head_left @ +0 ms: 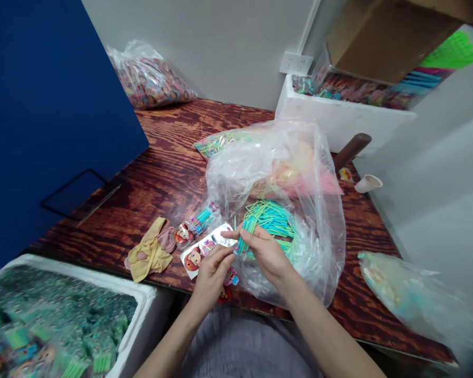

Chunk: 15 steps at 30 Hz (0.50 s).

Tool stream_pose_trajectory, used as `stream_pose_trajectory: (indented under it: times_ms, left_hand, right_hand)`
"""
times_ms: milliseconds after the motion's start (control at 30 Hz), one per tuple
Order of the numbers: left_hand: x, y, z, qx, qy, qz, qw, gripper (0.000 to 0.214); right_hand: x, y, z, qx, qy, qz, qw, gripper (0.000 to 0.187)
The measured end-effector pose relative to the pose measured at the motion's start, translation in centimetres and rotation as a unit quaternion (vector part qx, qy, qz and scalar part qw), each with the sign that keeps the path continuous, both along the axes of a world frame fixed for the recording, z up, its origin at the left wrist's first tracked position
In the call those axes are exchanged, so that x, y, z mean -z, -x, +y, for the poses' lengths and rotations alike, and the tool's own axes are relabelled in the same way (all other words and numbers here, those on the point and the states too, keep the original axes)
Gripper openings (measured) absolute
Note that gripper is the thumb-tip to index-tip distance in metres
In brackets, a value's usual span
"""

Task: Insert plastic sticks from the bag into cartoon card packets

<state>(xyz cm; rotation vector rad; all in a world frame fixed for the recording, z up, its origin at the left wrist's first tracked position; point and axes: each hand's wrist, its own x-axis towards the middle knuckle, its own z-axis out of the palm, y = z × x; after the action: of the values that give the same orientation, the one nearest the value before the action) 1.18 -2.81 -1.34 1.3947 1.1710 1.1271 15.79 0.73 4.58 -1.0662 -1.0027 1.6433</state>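
My right hand (266, 252) is closed around a small bundle of thin green and blue sticks (247, 233), held upright above the table's front. My left hand (214, 270) is closed beside the bundle's lower end, its thumb and fingertips pressed together; what they pinch is hidden. Under it shows part of a printed packet (232, 277) with a red-haired cartoon figure; I cannot tell whether the hand holds it. A white printed card (193, 259) and a clear packet of blue sticks (202, 219) lie to the left. Loose sticks (274, 216) fill an opened clear bag (325, 231).
Yellow cloth (152, 254) lies near the front edge. A white foam box (145, 294) of packets stands low at left, below a blue panel (55, 115). Rightward are a paper cup (368, 183), a brown rod (352, 149), a plastic bag (410, 294) and another foam box (339, 118).
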Motion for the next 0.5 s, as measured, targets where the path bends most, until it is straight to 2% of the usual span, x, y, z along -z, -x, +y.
stream_pose_trajectory:
  times_ms: [167, 233, 300, 400, 500]
  left_hand:
    - [-0.2, 0.2, -0.1, -0.023, 0.013, -0.04, 0.999, 0.016]
    - [-0.2, 0.3, -0.2, -0.028, 0.025, -0.063, 0.997, 0.016]
    - [-0.2, 0.3, -0.2, -0.041, 0.037, -0.084, 0.995, 0.017]
    - [-0.3, 0.3, -0.2, -0.048, 0.04, -0.097, 0.993, 0.017]
    - [-0.5, 0.3, -0.2, -0.044, 0.027, -0.09, 0.995, 0.018]
  right_hand:
    - [-0.1, 0.1, -1.0, -0.04, -0.007, -0.003, 0.999, 0.028]
    - [-0.4, 0.0, -1.5, -0.022, -0.022, -0.002, 1.0, 0.037]
    - [-0.5, 0.0, -2.0, 0.024, -0.056, -0.02, 0.998, 0.036]
    - [-0.5, 0.1, -2.5, 0.052, -0.148, -0.14, 0.978, 0.015]
    - [-0.3, 0.5, -3.0, 0.016, -0.222, -0.241, 0.945, 0.018]
